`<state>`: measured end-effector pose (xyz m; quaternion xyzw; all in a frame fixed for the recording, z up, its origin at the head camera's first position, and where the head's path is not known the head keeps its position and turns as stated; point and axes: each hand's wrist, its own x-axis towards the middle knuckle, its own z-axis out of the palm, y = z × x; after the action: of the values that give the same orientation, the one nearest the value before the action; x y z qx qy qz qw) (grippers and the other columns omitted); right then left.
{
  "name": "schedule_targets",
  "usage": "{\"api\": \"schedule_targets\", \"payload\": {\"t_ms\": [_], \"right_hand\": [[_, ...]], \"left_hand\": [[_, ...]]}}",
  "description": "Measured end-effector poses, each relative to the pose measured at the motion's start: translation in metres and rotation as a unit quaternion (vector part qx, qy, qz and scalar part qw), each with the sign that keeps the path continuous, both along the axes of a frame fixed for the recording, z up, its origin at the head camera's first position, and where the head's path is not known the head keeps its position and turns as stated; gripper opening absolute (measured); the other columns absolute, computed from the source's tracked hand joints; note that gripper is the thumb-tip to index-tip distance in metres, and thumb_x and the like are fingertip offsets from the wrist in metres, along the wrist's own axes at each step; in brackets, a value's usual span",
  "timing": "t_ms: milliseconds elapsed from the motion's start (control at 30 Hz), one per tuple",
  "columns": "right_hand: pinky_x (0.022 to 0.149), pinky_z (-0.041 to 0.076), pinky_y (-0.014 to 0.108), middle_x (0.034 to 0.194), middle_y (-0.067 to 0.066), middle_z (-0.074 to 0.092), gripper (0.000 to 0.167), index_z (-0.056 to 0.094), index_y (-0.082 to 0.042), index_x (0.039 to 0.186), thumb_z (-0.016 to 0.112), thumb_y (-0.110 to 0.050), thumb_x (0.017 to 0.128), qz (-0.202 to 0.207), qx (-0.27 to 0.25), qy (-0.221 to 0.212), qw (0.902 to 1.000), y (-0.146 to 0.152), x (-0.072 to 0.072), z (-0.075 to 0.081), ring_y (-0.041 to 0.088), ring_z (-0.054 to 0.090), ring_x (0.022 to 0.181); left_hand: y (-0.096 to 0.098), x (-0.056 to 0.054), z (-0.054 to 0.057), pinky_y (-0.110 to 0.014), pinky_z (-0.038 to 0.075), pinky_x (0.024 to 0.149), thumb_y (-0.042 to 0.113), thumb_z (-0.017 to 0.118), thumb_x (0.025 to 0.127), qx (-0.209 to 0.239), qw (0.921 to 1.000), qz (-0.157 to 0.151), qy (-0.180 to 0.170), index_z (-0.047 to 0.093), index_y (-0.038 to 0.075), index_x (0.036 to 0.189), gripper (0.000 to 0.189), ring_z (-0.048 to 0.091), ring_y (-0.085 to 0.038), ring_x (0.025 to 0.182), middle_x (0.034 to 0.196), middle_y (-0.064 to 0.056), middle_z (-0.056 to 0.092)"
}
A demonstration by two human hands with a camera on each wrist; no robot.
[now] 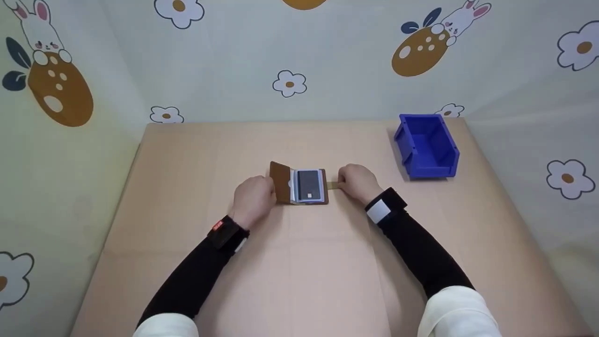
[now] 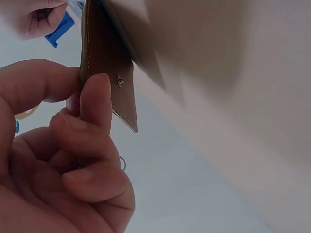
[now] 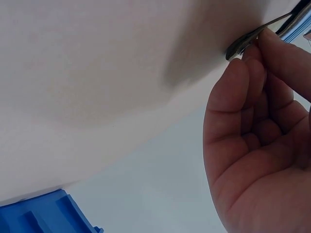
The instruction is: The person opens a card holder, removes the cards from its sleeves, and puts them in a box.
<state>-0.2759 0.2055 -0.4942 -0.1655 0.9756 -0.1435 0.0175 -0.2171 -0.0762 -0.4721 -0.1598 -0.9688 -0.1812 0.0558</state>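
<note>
A brown card wallet lies spread open at the middle of the table, its cover tilted up on the left. Inside are clear sleeves with a dark card on top. My left hand pinches the outer edge of the cover between thumb and finger; a metal snap shows near that edge in the left wrist view. On the other side, my right hand pinches the end of the narrow strap that sticks out from the wallet's right edge. The strap's tip is partly hidden by the fingers.
A blue plastic bin stands at the back right of the table, beyond my right hand. Pale curtains printed with flowers and rabbits rise behind the table and along both sides.
</note>
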Motion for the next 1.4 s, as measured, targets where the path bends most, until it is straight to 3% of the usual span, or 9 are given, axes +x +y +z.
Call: {"api": "schedule_targets", "payload": {"t_ms": [433,700,933,1400], "right_hand": [[0.072,0.049,0.043,0.074,0.006,0.064,0.012,0.066,-0.008,0.071,0.072,-0.007,0.081,0.001,-0.005,-0.002,1.0000,0.000,-0.002,-0.002,0.027,0.061,0.073],[0.072,0.049,0.043,0.075,0.006,0.063,0.011,0.066,-0.008,0.071,0.071,-0.006,0.081,0.005,-0.005,-0.001,1.0000,0.000,-0.001,-0.002,0.027,0.062,0.073],[0.073,0.050,0.044,0.076,0.007,0.064,0.011,0.066,-0.008,0.071,0.071,-0.006,0.081,0.014,-0.001,0.002,0.9999,0.002,-0.001,-0.001,0.028,0.063,0.076],[0.074,0.050,0.043,0.077,0.007,0.065,0.012,0.067,-0.008,0.072,0.071,-0.007,0.083,0.006,0.010,0.002,0.9999,-0.001,0.001,0.000,0.027,0.063,0.076]], "left_hand": [[-0.008,-0.008,-0.010,-0.039,0.048,0.058,0.000,0.060,0.087,-0.014,0.9972,-0.015,-0.073,0.060,0.006,0.076,0.012,0.052,-0.020,0.063,0.069,-0.004,0.056],[-0.010,-0.009,-0.014,-0.042,0.051,0.065,0.000,0.065,0.085,-0.017,0.9959,-0.020,-0.086,0.062,0.007,0.079,0.010,0.060,-0.023,0.072,0.075,-0.005,0.062],[-0.011,-0.014,-0.020,-0.042,0.050,0.064,0.000,0.065,0.083,-0.024,0.9968,-0.027,-0.071,0.062,0.008,0.075,0.012,0.061,-0.025,0.073,0.073,-0.005,0.061],[-0.008,-0.016,-0.020,-0.044,0.050,0.057,-0.001,0.065,0.081,-0.045,0.9986,-0.019,-0.020,0.063,0.007,0.065,0.018,0.058,-0.027,0.066,0.068,-0.006,0.056]]}}
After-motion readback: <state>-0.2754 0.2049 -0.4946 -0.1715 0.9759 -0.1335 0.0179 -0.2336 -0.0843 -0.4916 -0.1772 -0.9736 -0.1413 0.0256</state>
